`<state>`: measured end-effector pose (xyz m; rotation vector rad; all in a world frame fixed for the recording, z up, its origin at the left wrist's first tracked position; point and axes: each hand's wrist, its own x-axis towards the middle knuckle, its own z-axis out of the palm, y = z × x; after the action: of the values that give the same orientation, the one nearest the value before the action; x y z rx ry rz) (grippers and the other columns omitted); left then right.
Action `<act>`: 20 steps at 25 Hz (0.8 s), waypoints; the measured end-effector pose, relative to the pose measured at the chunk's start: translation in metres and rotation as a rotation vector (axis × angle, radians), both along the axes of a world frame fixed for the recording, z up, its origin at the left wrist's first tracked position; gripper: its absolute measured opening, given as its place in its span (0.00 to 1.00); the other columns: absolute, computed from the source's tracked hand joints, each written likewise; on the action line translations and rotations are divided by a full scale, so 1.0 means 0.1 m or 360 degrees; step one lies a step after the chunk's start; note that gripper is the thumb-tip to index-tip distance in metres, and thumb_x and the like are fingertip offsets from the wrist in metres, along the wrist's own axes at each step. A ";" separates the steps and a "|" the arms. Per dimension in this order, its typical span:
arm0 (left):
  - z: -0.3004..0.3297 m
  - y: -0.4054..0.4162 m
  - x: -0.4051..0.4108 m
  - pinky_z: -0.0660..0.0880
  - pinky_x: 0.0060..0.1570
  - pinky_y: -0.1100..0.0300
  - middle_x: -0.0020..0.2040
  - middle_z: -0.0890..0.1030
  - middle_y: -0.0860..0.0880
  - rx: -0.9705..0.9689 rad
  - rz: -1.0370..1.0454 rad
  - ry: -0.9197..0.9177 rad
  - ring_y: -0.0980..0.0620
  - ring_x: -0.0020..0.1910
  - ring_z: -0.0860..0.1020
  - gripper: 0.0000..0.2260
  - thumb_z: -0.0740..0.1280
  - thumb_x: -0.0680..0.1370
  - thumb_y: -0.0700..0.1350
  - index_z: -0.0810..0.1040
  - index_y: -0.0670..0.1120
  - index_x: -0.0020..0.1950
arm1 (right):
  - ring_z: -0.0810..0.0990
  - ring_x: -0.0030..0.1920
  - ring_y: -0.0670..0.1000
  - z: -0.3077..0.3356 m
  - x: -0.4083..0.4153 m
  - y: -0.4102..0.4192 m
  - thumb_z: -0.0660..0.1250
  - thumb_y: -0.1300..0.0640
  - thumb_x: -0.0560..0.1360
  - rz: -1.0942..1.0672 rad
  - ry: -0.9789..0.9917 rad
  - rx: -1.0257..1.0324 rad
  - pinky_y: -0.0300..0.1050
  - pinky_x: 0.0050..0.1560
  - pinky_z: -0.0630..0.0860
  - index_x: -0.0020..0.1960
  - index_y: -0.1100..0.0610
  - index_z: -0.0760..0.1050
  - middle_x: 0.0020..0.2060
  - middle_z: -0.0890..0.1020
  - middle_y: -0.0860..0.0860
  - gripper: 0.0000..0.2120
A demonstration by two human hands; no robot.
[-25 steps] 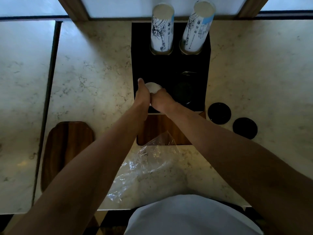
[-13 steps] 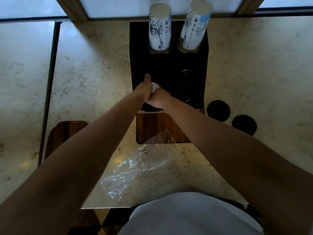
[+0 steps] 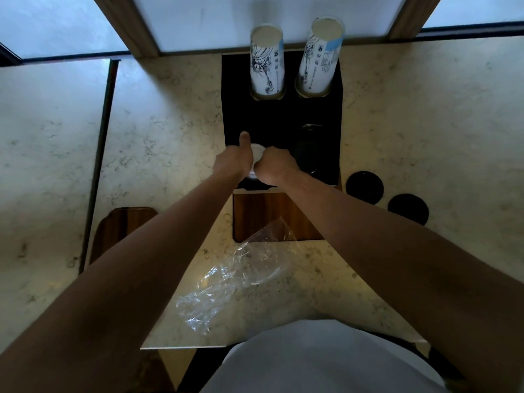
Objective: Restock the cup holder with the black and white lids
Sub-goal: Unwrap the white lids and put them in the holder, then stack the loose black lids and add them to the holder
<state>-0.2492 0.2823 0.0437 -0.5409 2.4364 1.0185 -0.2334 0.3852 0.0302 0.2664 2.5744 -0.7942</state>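
A black cup holder point(image 3: 235, 114) stands on the marble counter, with two stacks of printed paper cups point(image 3: 267, 61) in its back slots. Over its front left slot both my hands close around a stack of white lids point(image 3: 257, 153). My left hand point(image 3: 234, 163) grips the stack from the left with the thumb raised. My right hand point(image 3: 273, 167) grips it from the right. Most of the stack is hidden between the hands. The front right slot holds black lids point(image 3: 306, 154). Two more black lids point(image 3: 364, 187) lie on the counter right of the holder.
An empty clear plastic bag point(image 3: 226, 282) lies on the counter in front of the holder's wooden base point(image 3: 255, 214). A wooden board point(image 3: 119, 231) sits at the left. A window frame runs behind the holder.
The hands and the white lid stack stay at the front left slot, and less of the white top shows between them now. The camera has shifted slightly.
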 end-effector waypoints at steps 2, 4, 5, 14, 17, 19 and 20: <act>-0.01 -0.07 0.11 0.81 0.52 0.44 0.47 0.83 0.41 0.0011 0.0010 0.0173 0.42 0.45 0.82 0.29 0.51 0.81 0.63 0.79 0.40 0.58 | 0.82 0.43 0.55 0.07 0.12 0.11 0.63 0.53 0.77 -0.0241 0.0164 -0.0154 0.47 0.36 0.78 0.56 0.62 0.78 0.46 0.82 0.57 0.15; -0.03 -0.12 0.29 0.82 0.50 0.43 0.46 0.84 0.41 0.0113 -0.0048 0.0306 0.43 0.43 0.83 0.19 0.59 0.81 0.55 0.80 0.41 0.55 | 0.83 0.42 0.55 0.13 0.30 0.25 0.61 0.53 0.77 -0.0301 0.0283 -0.0218 0.50 0.39 0.80 0.51 0.61 0.80 0.44 0.84 0.57 0.14; -0.03 -0.11 0.40 0.82 0.51 0.43 0.47 0.84 0.41 0.0178 -0.0097 0.0315 0.43 0.44 0.83 0.17 0.61 0.80 0.52 0.81 0.41 0.55 | 0.83 0.43 0.55 0.15 0.42 0.32 0.60 0.53 0.78 -0.0296 0.0312 -0.0230 0.50 0.42 0.80 0.50 0.60 0.81 0.43 0.84 0.57 0.14; -0.05 0.51 1.17 0.82 0.48 0.45 0.46 0.85 0.42 0.0508 -0.0395 0.0149 0.42 0.44 0.84 0.06 0.64 0.78 0.45 0.80 0.47 0.46 | 0.84 0.42 0.53 0.10 1.50 1.00 0.63 0.55 0.80 -0.0537 0.0430 -0.0410 0.54 0.49 0.81 0.49 0.58 0.81 0.41 0.85 0.53 0.09; -0.06 0.79 1.35 0.75 0.42 0.49 0.40 0.82 0.43 0.0663 -0.0528 0.0022 0.43 0.40 0.80 0.09 0.62 0.81 0.41 0.79 0.45 0.42 | 0.84 0.42 0.54 0.05 1.80 1.29 0.63 0.56 0.80 -0.0604 0.0449 -0.0240 0.53 0.47 0.81 0.49 0.60 0.81 0.42 0.85 0.55 0.10; -0.08 0.98 1.44 0.76 0.44 0.50 0.40 0.81 0.44 0.0659 -0.0620 -0.0022 0.44 0.41 0.80 0.11 0.62 0.82 0.41 0.78 0.48 0.41 | 0.83 0.44 0.53 0.02 1.97 1.48 0.63 0.57 0.79 -0.0666 0.0474 -0.0139 0.49 0.47 0.80 0.50 0.61 0.81 0.44 0.85 0.55 0.09; -0.08 1.06 1.47 0.78 0.45 0.50 0.41 0.82 0.44 0.0619 -0.0681 -0.0020 0.44 0.42 0.81 0.11 0.62 0.82 0.41 0.78 0.49 0.41 | 0.82 0.45 0.52 0.00 2.05 1.58 0.64 0.58 0.79 -0.0704 0.0475 -0.0111 0.45 0.46 0.78 0.50 0.60 0.81 0.45 0.85 0.54 0.08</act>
<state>-0.1026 0.3888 0.0353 0.1009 2.1266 1.2390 -0.0288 0.5433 0.0302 0.7666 2.7945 -1.1517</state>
